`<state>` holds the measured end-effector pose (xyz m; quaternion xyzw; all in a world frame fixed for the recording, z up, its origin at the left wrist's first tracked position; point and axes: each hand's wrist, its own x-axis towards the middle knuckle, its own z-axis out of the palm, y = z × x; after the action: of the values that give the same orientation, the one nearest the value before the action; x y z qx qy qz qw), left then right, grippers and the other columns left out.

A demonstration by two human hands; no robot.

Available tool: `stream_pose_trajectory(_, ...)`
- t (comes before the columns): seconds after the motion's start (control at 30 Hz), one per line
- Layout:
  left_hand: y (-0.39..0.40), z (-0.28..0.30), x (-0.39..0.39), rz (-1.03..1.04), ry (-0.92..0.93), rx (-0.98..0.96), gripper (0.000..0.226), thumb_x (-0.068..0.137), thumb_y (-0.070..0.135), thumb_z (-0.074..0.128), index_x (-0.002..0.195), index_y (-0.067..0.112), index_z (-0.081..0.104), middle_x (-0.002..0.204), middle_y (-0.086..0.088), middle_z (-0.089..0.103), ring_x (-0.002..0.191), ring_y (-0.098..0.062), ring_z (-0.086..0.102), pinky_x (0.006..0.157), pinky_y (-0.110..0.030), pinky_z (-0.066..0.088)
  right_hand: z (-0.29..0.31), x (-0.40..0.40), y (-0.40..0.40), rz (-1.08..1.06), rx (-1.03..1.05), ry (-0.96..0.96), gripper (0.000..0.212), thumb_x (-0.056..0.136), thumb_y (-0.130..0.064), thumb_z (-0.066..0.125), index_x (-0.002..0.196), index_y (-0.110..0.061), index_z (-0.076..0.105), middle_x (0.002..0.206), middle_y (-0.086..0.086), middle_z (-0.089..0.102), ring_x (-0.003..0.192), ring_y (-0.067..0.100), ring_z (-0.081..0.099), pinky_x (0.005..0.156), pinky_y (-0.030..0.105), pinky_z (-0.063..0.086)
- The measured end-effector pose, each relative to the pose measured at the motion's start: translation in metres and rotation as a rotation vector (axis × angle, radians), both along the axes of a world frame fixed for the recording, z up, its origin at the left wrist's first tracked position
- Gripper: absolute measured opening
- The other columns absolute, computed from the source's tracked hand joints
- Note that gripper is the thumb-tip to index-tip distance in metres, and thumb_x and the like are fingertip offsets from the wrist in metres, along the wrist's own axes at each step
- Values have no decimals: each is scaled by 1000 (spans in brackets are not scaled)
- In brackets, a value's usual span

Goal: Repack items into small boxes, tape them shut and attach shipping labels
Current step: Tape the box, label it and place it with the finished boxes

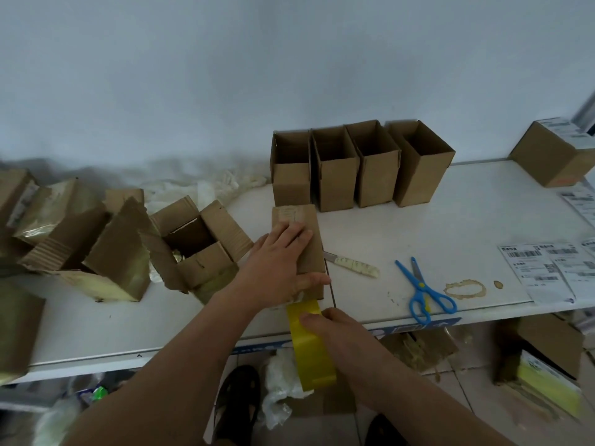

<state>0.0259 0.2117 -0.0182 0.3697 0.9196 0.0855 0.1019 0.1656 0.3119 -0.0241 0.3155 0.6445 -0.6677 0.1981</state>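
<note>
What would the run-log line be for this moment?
step: taping | left hand: presses closed small box flat | right hand: grips yellow tape roll, strip on box's near end | open boxes: four waiting

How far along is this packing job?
Done: one labelled box at far right. In hand: left hand presses the closed box while right hand pulls yellow tape. Left: four open boxes and loose shipping labels.
</note>
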Motion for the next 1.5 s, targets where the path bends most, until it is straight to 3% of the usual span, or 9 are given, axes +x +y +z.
stream_pose_trajectory(0.23,-4,12,34,52,1,146,64,101,52,35,155,24,19,164,7,3,150,-13,-8,115,-29,-5,1,7,12,12,-88,32,31,88,-35,71,106,-10,68,99,12,74,90,28,72,83,42,59)
stream_pose_trajectory(0.3,-6,13,51,192,-97,329,54,101,43,44,150,24,32,160,6,17,146,-16,16,119,-29,15,1,8,13,10,-115,43,31,89,-33,70,106,-8,68,98,12,75,89,28,73,81,41,59)
stream_pose_trajectory(0.4,-6,15,82,601,-249,629,25,97,38,55,117,24,47,126,0,44,100,-5,49,82,-21,43,1,6,14,18,-121,38,32,90,-32,69,107,-5,66,99,14,74,92,30,72,87,48,57)
stream_pose_trajectory(0.53,-5,1,103,954,-599,713,32,93,47,58,106,20,46,113,-2,46,91,-12,51,66,-25,41,2,3,17,36,-157,16,39,87,-34,71,111,-4,65,102,15,74,96,33,71,91,54,54)
stream_pose_trajectory(0.77,-5,-9,86,1090,-1123,907,45,88,42,68,117,10,57,102,-18,70,91,-35,70,85,-52,57,3,-1,20,32,-224,27,32,90,-27,69,111,-3,65,101,16,74,96,32,71,90,49,56)
stream_pose_trajectory(1.1,2,-11,81,1077,-1235,1109,22,96,18,62,114,6,64,100,-20,73,90,-37,71,75,-45,59,23,-30,70,311,295,86,45,92,-53,55,93,-11,73,87,2,76,71,10,65,71,25,53)
stream_pose_trajectory(1.23,5,-11,76,1080,-1237,1117,22,97,20,60,113,5,64,93,-18,75,81,-35,73,64,-41,60,0,-55,80,319,523,339,23,89,-45,65,105,-29,61,101,-18,64,95,-1,58,76,14,43)
stream_pose_trajectory(1.33,5,-9,75,1082,-1259,1141,20,97,19,60,111,5,65,89,-19,74,71,-32,73,55,-36,58,-11,-68,88,355,423,325,31,86,-30,72,115,-24,65,109,-11,65,104,6,59,87,23,47)
stream_pose_trajectory(1.5,6,-9,74,1102,-1259,1166,17,96,17,60,108,6,64,74,-15,73,59,-27,71,50,-33,56,-40,-84,96,410,1109,338,36,93,-29,61,128,-25,58,127,-1,55,121,22,48,97,34,40)
